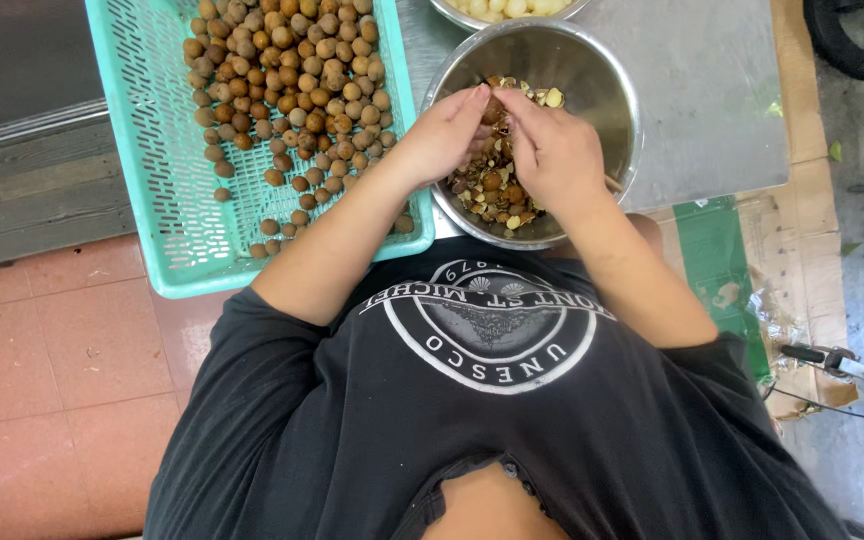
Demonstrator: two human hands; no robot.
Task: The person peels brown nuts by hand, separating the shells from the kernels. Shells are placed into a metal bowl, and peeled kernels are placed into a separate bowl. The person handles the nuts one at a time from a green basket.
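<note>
Both hands meet over a steel bowl (607, 75) half filled with brown shells and husk bits (492, 190). My left hand (442, 135) and my right hand (552, 150) pinch one small brown round fruit (493, 108) between their fingertips, just above the shell pile. A turquoise plastic basket (152, 150) to the left holds several whole brown fruits (282, 80), heaped toward its far side.
A second steel bowl (507, 12) with pale peeled fruit sits at the top edge. The bowls rest on a grey metal surface (712, 110). Red floor tiles (52, 380) lie to the left, cardboard and green scraps (782, 260) to the right.
</note>
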